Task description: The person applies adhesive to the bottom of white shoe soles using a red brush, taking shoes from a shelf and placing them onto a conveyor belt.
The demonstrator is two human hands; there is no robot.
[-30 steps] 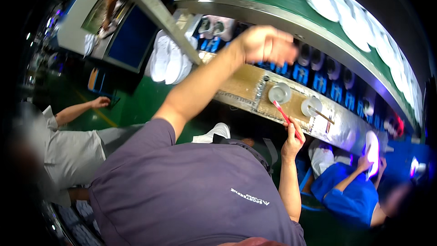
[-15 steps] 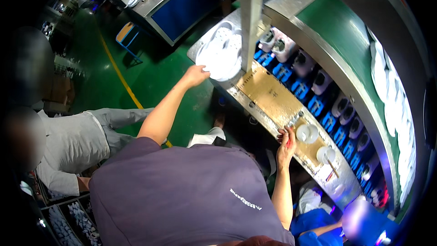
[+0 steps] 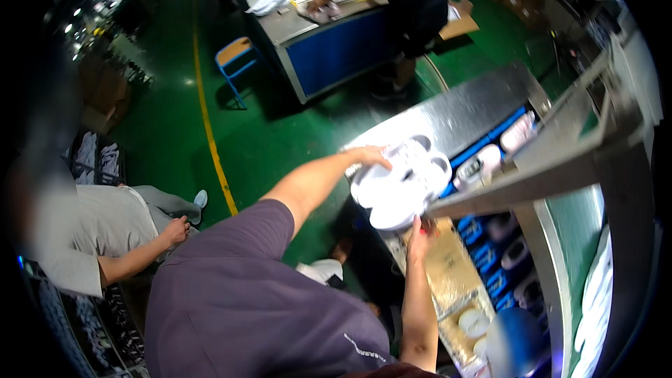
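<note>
Shoes [image 3: 399, 192]: heaped, seemingly unlifted. Left hand [image 3: 371, 157]: touched them, grip unclear. Right hand [image 3: 418, 243]: clutched red handle [image 3: 423, 232] (mostly hidden).

One stool [image 3: 234, 50], two pale cups [image 3: 474, 323] and one yellow floor line [image 3: 215, 150] are pictured, with the wearer's two hands [image 3: 372, 157] at one pile of white shoes [image 3: 393, 204] whose number cannot be told.

Green floor [image 3: 294, 147] around a blue-sided workbench [image 3: 332, 63]

Just left of the workbench stands a stool [image 3: 236, 50] with a wooden seat and blue legs. Farther left of it, a yellow line [image 3: 210, 133] crosses the floor; farthest left, small white lights [image 3: 68, 29] dot the darkness. Right of the workbench sit an open carton [image 3: 460, 26] and, beyond, stacked boxes [image 3: 514, 1]. Nearer than the workbench, a steel-topped table [image 3: 486, 94] gleams.
</note>
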